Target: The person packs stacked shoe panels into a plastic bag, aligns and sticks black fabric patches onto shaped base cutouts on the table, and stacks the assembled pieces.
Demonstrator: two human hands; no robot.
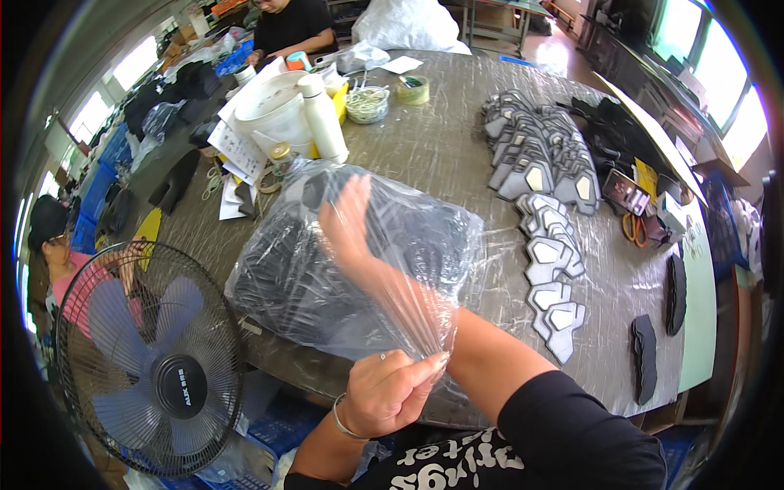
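The bag point(314, 278) could be torn at its rim, clamped by left fingers point(411, 377), if right fingers point(357, 189), straight inside, are forced.

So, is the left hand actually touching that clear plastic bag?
Touching. The head view shows the left hand pinching the gathered edge of the clear plastic bag, the plastic pulled into creases at its fingers.

Bag point(282, 269) on counter point(457, 135), near edge. Fan point(151, 359) to its left. Bucket point(265, 114) and bottle point(324, 121) behind it. Overlapping pads point(545, 216) right, scissors point(634, 231) beyond them.
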